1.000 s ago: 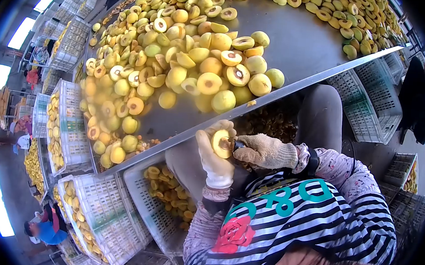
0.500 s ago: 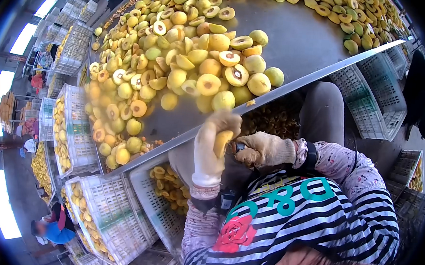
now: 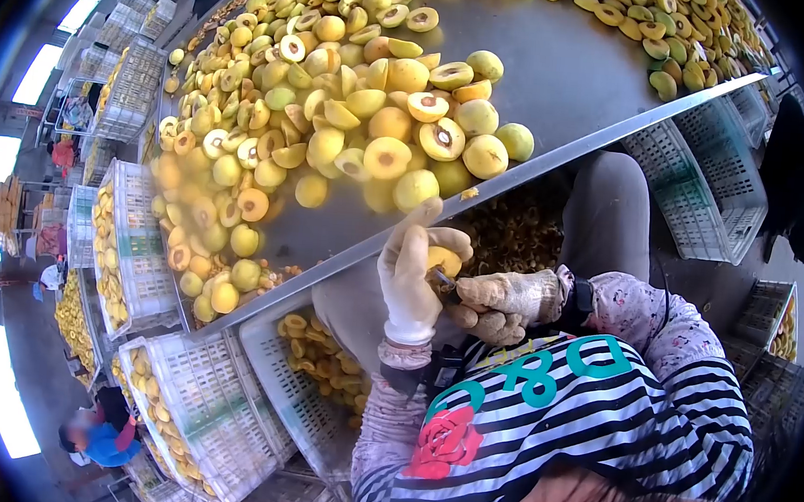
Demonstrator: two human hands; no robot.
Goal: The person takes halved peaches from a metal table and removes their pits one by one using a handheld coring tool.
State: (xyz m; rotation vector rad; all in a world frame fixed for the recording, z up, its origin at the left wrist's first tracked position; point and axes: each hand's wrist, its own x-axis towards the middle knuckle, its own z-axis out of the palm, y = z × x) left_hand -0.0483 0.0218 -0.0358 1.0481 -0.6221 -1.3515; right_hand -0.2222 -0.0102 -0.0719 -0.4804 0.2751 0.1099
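My left hand [image 3: 412, 266], in a pale work glove, is raised just in front of the metal table's edge. Its fingers curl around a yellow peach half [image 3: 444, 260]. From the right, my gloved right hand [image 3: 508, 303] closes around a small dark-metal pitting tool [image 3: 443, 276]. The tool's tip meets the cut side of the fruit; its handle is hidden in the fist. Beyond both hands lies a heap of halved yellow peaches [image 3: 388, 157], some with brown pits showing.
The metal table's raised rim [image 3: 557, 161] runs diagonally past my hands. A crate of peach halves [image 3: 310, 431] stands below left, beside another white crate [image 3: 213, 415]. Brown scraps [image 3: 515, 231] lie under the table edge. More crates [image 3: 695, 192] sit at right.
My left hand has turned and opened its fingers more around the peach half, shifting slightly right. The tool's tip now touches the fruit. The view has shifted a little.
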